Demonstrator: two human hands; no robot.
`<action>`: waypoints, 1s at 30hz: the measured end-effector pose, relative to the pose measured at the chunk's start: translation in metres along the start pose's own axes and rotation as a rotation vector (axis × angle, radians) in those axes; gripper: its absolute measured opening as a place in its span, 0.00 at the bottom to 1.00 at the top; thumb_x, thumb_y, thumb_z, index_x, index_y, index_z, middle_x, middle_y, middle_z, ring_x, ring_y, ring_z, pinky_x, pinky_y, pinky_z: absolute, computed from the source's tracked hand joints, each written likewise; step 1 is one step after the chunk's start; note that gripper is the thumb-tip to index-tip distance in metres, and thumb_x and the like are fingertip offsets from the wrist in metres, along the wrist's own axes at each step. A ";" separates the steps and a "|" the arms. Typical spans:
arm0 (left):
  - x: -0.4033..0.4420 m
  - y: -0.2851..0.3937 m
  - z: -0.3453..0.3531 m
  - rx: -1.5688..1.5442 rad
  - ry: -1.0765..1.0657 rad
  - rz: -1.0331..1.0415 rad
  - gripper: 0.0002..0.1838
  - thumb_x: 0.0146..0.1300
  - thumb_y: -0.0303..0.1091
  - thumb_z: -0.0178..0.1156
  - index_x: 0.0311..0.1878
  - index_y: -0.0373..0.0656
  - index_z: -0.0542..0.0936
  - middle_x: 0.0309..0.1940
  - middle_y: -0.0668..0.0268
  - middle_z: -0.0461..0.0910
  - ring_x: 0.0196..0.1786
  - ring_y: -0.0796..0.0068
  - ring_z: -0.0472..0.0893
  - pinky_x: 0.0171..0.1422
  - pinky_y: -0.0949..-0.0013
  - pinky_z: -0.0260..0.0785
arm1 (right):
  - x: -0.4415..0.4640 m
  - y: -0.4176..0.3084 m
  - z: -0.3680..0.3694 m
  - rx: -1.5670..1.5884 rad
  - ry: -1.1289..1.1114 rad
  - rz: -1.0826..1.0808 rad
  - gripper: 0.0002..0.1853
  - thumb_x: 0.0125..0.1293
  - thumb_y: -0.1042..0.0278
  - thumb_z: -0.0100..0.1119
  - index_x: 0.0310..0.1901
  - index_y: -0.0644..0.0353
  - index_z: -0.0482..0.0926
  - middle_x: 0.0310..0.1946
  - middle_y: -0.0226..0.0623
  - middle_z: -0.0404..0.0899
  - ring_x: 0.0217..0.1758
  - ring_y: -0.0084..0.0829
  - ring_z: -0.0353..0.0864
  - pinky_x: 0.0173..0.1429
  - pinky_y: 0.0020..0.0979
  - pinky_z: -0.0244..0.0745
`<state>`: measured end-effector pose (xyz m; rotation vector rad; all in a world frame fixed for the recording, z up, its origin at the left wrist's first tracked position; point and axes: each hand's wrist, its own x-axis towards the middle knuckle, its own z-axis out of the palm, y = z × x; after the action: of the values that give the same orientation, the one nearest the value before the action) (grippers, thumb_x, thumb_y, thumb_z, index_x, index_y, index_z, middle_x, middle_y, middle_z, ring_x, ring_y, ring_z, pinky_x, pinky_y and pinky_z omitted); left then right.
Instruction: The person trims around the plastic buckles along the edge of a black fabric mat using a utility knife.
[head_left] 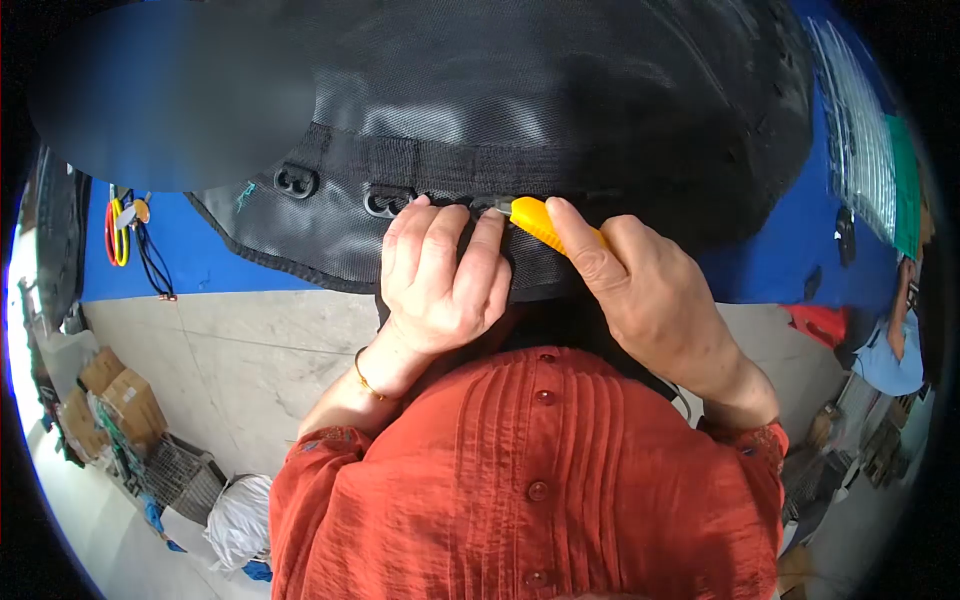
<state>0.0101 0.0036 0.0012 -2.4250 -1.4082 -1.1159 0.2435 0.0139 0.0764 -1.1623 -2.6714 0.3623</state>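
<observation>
A large black mesh-textured fabric piece (420, 95) with a bound edge lies in front of me. Webbing straps (392, 158) sewn along it carry black plastic buckles (296, 181). My left hand (440, 270) presses onto the fabric's near part, its fingers bent over a dark buckle or strap end that they mostly hide. In my right hand (655, 290) is a yellow utility knife (537, 222), thumb along its handle. Its short blade points left and meets the strap area beside my left index fingertip; exact contact cannot be made out.
The fabric rests on a blue table (190, 265). Scissors with red and yellow handles (118, 232) lie at its left. Clear plastic strips (855, 130) lie on the right, near another person's arm (900, 300). Cardboard boxes (130, 400) and a crate (185, 475) stand on the floor.
</observation>
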 end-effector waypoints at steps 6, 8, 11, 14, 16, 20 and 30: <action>-0.002 0.002 -0.001 -0.038 -0.034 -0.037 0.18 0.53 0.28 0.68 0.50 0.39 0.88 0.46 0.55 0.83 0.51 0.49 0.83 0.64 0.49 0.76 | -0.002 -0.004 0.001 -0.036 0.010 0.008 0.36 0.69 0.84 0.63 0.79 0.60 0.70 0.34 0.34 0.66 0.31 0.30 0.73 0.35 0.33 0.76; -0.002 0.002 -0.002 -0.041 -0.038 -0.039 0.19 0.53 0.29 0.68 0.50 0.39 0.88 0.46 0.55 0.83 0.51 0.49 0.83 0.64 0.49 0.76 | -0.003 -0.003 0.002 -0.051 0.005 0.009 0.36 0.69 0.84 0.63 0.79 0.60 0.70 0.34 0.34 0.66 0.32 0.30 0.73 0.35 0.33 0.77; -0.002 0.001 -0.002 -0.043 -0.041 -0.039 0.19 0.53 0.29 0.68 0.50 0.39 0.88 0.46 0.55 0.83 0.51 0.49 0.83 0.64 0.48 0.76 | -0.006 0.000 0.008 -0.112 0.031 -0.043 0.37 0.71 0.76 0.62 0.81 0.63 0.65 0.35 0.34 0.65 0.32 0.29 0.73 0.33 0.30 0.77; -0.002 0.001 -0.001 -0.046 -0.039 -0.036 0.19 0.53 0.30 0.68 0.50 0.39 0.88 0.46 0.55 0.83 0.51 0.49 0.83 0.63 0.48 0.77 | -0.006 0.000 0.010 -0.133 0.053 -0.054 0.37 0.71 0.76 0.62 0.81 0.63 0.64 0.35 0.33 0.64 0.32 0.29 0.72 0.33 0.29 0.77; -0.002 0.001 -0.001 -0.048 -0.038 -0.036 0.19 0.53 0.30 0.68 0.50 0.39 0.88 0.46 0.55 0.83 0.50 0.49 0.83 0.63 0.48 0.77 | -0.006 -0.001 0.010 -0.124 0.049 -0.046 0.37 0.70 0.76 0.63 0.81 0.63 0.64 0.35 0.33 0.64 0.32 0.29 0.72 0.33 0.30 0.77; -0.003 0.000 -0.001 -0.046 -0.032 -0.031 0.19 0.53 0.30 0.67 0.51 0.38 0.88 0.46 0.55 0.82 0.51 0.49 0.82 0.64 0.48 0.77 | -0.006 -0.002 0.010 -0.145 0.058 -0.050 0.37 0.71 0.75 0.63 0.81 0.63 0.65 0.35 0.33 0.64 0.32 0.29 0.72 0.33 0.30 0.77; -0.003 0.000 -0.002 -0.049 -0.046 -0.037 0.20 0.54 0.30 0.67 0.51 0.39 0.88 0.47 0.55 0.82 0.51 0.49 0.82 0.63 0.49 0.76 | -0.008 -0.005 0.010 -0.149 0.059 -0.023 0.36 0.72 0.74 0.63 0.80 0.62 0.66 0.35 0.32 0.64 0.32 0.28 0.72 0.34 0.30 0.77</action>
<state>0.0084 0.0005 0.0008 -2.4832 -1.4616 -1.1232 0.2421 0.0036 0.0676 -1.1616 -2.6966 0.1241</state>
